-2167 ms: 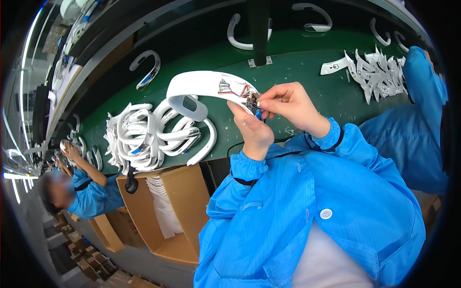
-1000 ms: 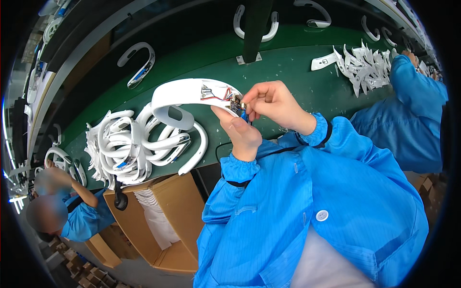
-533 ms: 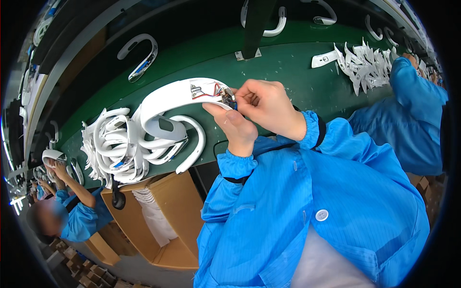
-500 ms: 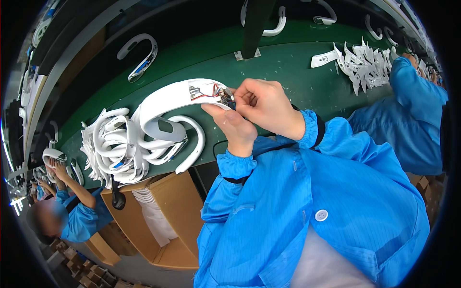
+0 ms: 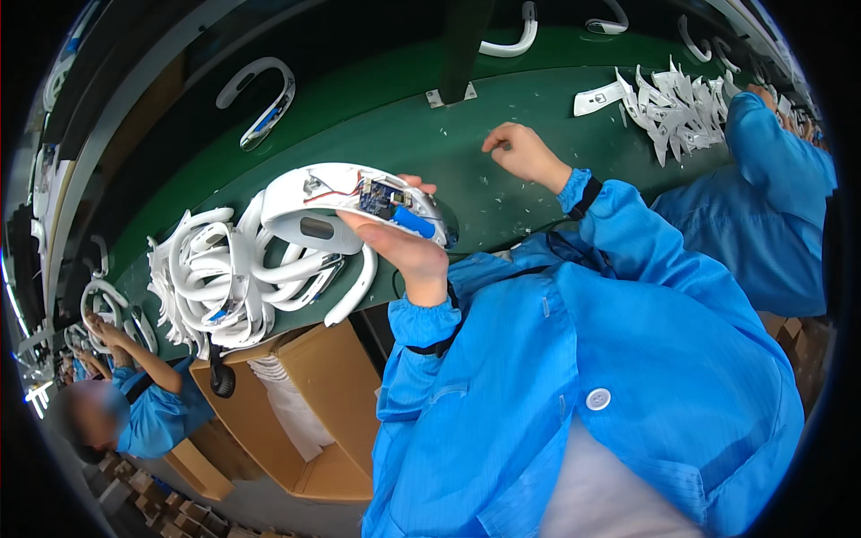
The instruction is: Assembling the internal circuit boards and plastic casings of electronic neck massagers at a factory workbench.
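Note:
My left hand (image 5: 408,247) is closed around a white curved neck fan (image 5: 291,190), which is tilted above a pile of similar parts. Its opened section shows a blue circuit board (image 5: 381,196), red and dark wires, and a blue cylindrical battery (image 5: 413,221). My left thumb lies along the near edge, with fingertips showing behind the far side. Apart from the fan, my right hand (image 5: 527,154) is over the green bench (image 5: 489,202). Its fingers are loosely curled, and nothing shows between them.
White neck fans (image 5: 215,278) are piled at left, above an open cardboard box (image 5: 327,403). A black post (image 5: 466,54) rises from the bench. White curved pieces (image 5: 673,108) are heaped at right, beside a co-worker's blue sleeve (image 5: 776,143). Another person (image 5: 148,417) works at far left.
My right hand has left the fan's wiring and moved right and away. The fan has turned in my left hand and shifted slightly, so its circuit board and blue battery now show.

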### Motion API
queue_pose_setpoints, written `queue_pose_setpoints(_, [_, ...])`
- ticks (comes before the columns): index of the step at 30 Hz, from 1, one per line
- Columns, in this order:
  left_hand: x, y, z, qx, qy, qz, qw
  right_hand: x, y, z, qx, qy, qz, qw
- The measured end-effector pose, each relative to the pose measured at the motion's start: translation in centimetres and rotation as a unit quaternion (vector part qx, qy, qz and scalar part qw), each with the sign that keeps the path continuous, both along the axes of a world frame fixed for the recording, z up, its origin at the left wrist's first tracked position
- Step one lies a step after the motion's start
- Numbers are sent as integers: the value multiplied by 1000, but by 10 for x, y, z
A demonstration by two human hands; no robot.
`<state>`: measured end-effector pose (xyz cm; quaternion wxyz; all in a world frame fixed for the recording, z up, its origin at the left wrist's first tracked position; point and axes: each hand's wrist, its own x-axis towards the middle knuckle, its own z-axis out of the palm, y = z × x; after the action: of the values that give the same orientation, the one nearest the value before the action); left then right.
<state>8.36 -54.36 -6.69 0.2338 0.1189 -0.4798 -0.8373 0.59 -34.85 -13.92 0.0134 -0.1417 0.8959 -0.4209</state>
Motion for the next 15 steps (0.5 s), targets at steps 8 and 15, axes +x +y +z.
queue_pose_setpoints(8, [6, -1, 14, 45, -44, -57, 996, -11, 63, -38, -144, -306, -130, 932])
queue_pose_setpoints(15, [3, -2, 21, 178, -60, -142, 972, -17, 107, -40, -128, -294, -240, 916])
